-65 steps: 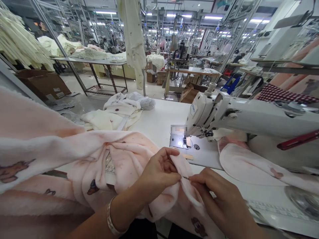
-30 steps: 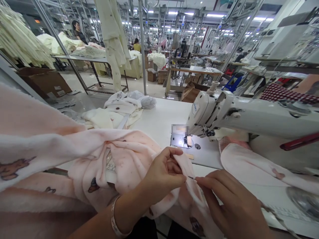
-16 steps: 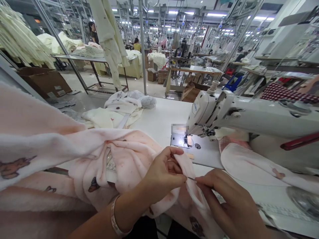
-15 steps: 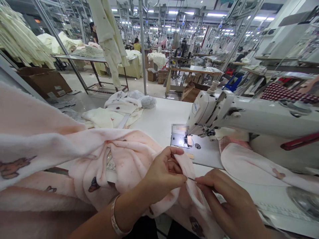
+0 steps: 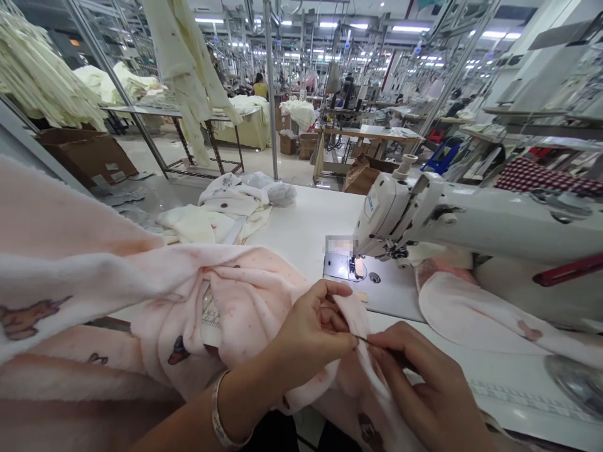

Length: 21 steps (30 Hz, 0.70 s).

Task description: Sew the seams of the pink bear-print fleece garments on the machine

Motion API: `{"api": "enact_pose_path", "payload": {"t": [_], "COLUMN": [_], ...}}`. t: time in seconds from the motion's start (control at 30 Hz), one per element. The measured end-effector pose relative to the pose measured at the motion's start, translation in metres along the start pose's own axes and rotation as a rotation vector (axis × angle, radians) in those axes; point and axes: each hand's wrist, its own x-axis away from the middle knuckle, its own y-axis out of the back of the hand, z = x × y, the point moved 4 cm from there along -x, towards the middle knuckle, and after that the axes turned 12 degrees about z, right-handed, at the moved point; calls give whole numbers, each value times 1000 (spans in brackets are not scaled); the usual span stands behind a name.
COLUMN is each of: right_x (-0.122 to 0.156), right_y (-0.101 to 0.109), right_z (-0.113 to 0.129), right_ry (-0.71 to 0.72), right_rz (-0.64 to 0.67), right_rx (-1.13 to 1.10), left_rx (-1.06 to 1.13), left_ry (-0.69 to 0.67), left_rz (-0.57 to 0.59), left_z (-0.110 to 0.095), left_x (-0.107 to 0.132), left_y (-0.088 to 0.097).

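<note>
Pale pink fleece fabric (image 5: 254, 282), printed with small brown animals, drapes from the left across the table edge into my lap. My left hand (image 5: 306, 333) is closed on a narrow folded edge of it, thumb and fingers pinching. Close to its thumb tip, my right hand (image 5: 424, 376) pinches the same edge with thumb and forefinger. A thin dark sliver shows between the two sets of fingertips, too small to name. Just beyond my hands is the lit presser foot (image 5: 356, 269) of a white sewing machine (image 5: 471, 213).
Another pink fleece piece (image 5: 471, 314) lies under the machine arm on the right. Cream and printed cloth pieces (image 5: 198, 223) and a clear plastic bag (image 5: 281, 193) lie at the table's back left. A metal post (image 5: 272, 94) rises behind; cream garments (image 5: 181, 75) hang nearby.
Both hands stay at the fabric edge, with only a slight shift of the right fingers. The hanging cream garments have swung left.
</note>
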Motion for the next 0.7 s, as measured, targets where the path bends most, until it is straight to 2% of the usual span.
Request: {"api": "enact_pose_path", "payload": {"t": [0.13,0.27,0.4,0.47,0.53,0.7], "right_x": [-1,2,6,6,5,1], "right_y": [-2,-3,16,23,24,10], "right_z": [1,7,7,4,0,1], "right_ry": [82,179,101,57,40,81], "right_rz": [-17,-29,-277,-318,-258,38], "right_rx": [-9,-80,-192,-175,-159,3], "left_rx": [66,56,-10,4,15,38], "left_ry": [13,35,53,66,61,85], "left_rz": [22,37,-3,-21,-26,39], "left_z": [1,13,29,31,28,22], "left_x": [0,1,1,1,1,3], "left_y": [-3,-3,4,7,6,-3]}}
